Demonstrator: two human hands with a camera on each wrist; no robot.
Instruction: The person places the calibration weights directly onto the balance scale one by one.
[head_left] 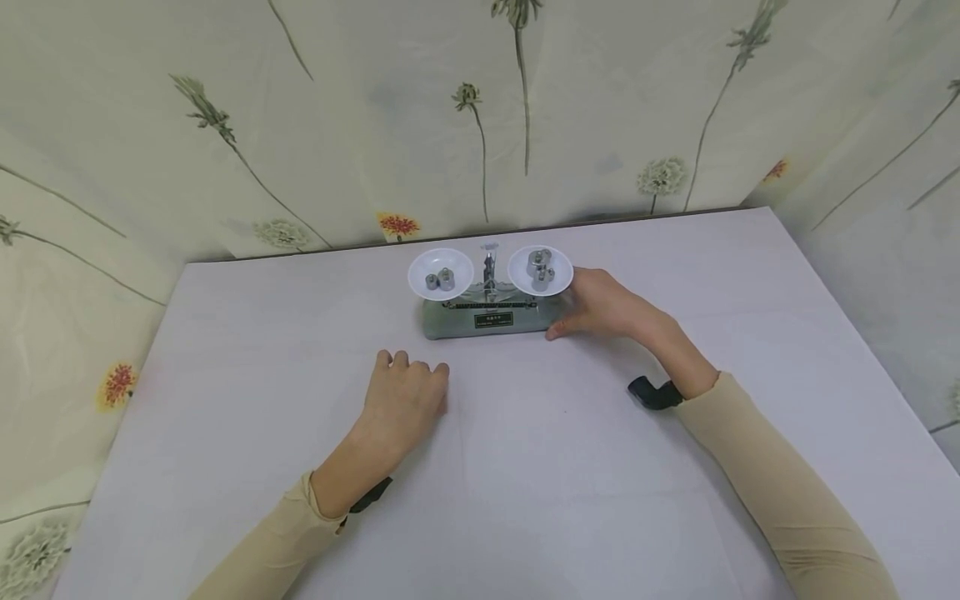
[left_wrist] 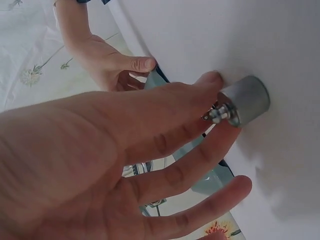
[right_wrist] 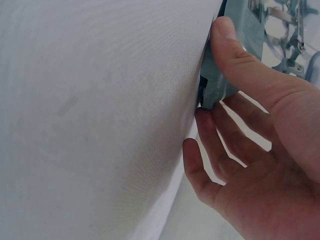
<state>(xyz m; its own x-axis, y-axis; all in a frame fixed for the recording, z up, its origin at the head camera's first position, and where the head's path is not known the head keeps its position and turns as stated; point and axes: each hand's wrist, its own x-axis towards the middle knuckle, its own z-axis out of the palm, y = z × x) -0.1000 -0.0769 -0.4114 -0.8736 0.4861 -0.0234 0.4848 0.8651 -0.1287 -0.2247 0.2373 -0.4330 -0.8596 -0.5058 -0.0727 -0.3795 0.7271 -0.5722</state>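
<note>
A balance scale [head_left: 492, 321] with a grey-green base stands at the back of the table, small metal weights in both white pans. Two weights [head_left: 446, 279] lie in the left pan [head_left: 420, 262], several more [head_left: 542, 268] in the right pan [head_left: 564, 279]. My right hand [head_left: 607, 304] grips the right end of the base [right_wrist: 245, 30], thumb on its front and fingers around the end. In front of the scale, my left hand [head_left: 405, 400] pinches a cylindrical metal weight [left_wrist: 252, 100] by its knob end, thumb against the fingers; the head view hides this weight behind the hand.
The table has a pale cloth [head_left: 525, 500]. Behind it hangs a curtain [head_left: 337, 150] printed with flowers, close to the back edge. Dark wrist mounts [head_left: 652, 393] sit at both sleeves.
</note>
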